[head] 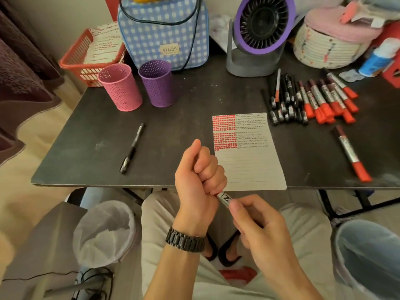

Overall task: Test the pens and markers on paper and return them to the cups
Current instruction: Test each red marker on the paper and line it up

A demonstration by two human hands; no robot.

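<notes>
Both hands hold one marker [224,197] just off the counter's [173,118] near edge.
Left hand [199,180] is clenched round the marker's red end and right hand [264,230] pinches the barrel. Only a short printed stretch shows between them, so cap on or off cannot be told. The paper [249,165] lies at the near edge, top rows marked red and black. The pink cup [120,87] and purple cup [157,83] stand toward the far left corner. A black pen [132,148] lies left of the paper and a lone red-capped marker [351,154] toward the near right corner. In the overlapping pile [311,98] far right, the count is unclear.
</notes>
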